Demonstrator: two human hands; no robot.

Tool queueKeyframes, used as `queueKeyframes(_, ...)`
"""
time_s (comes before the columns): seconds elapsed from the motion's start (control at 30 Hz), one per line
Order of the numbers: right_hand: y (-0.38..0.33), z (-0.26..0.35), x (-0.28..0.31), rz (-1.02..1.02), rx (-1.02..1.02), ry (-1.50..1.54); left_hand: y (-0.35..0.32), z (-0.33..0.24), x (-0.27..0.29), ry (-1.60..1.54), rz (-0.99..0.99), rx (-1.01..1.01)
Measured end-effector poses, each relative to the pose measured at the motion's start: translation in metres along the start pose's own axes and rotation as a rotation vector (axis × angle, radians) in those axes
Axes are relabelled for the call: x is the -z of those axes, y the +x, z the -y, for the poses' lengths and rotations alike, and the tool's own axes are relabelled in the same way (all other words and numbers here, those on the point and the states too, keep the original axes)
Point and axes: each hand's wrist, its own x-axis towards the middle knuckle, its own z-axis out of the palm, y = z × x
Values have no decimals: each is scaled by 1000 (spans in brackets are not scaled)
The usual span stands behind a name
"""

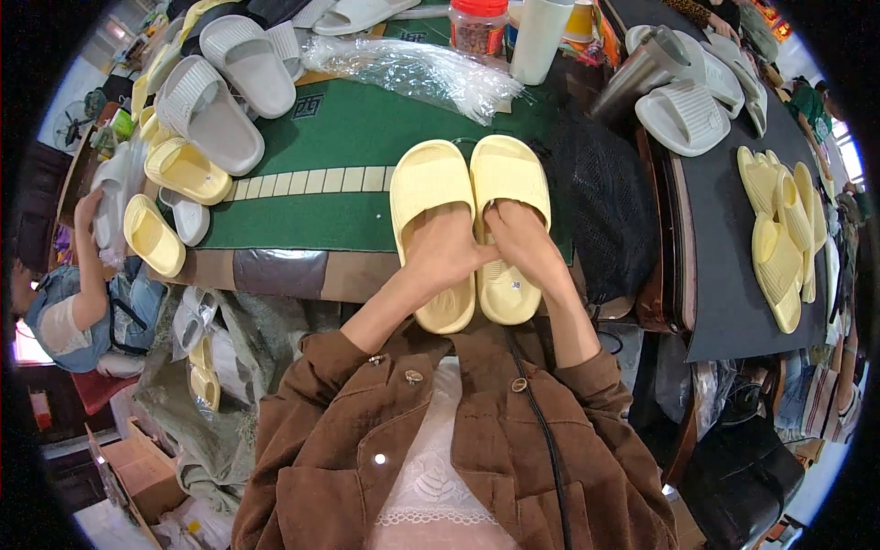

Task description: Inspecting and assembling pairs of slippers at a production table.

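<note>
A pair of pale yellow slide sandals stands side by side, toes pointing away from me, heels past the table's near edge. My left hand (440, 243) reaches into the left slide (431, 174), its fingers hidden under the strap. Inside the right slide (507, 170), my right hand (521, 236) grips at the strap, most of its fingers covered too. The two hands nearly touch between the slides. Beneath their front parts lies a green mat (339, 128) with a row of pale rectangles (312, 181).
Grey slides (209, 115) and yellow slides (188, 170) pile up at the left. Beyond the mat lie a bundle of clear plastic strands (412, 69), a red-lidded jar (478, 26) and a white cup (541, 41). More slides (777, 238) rest on the dark right-hand table (710, 302). A person (78, 302) sits at left.
</note>
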Motion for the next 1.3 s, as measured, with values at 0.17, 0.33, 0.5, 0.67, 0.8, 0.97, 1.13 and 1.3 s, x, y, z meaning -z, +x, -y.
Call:
queueKeyframes(0.17,4,-7,-3,3,20,32,6,5,-10,-16,-132,-56)
queueKeyframes(0.33,1,-10,3,44,5,264,11,1,-2,-99,1,88)
queueKeyframes(0.5,-4,2,12,69,-83,358,10,14,-15,-1,-242,-122)
queueKeyframes(0.67,-2,-4,6,55,-80,308,10,17,-15,28,-190,-97)
queueKeyframes(0.8,-5,0,6,-3,61,163,9,16,-13,52,-153,-71)
queueKeyframes(0.97,-15,12,14,34,100,-45,8,16,-11,82,-134,-50)
queueKeyframes(1.13,-37,14,14,-156,295,-185,6,10,-3,17,-47,1)
queueKeyframes(1.3,-60,18,19,-204,363,-529,7,11,-5,19,-83,-13)
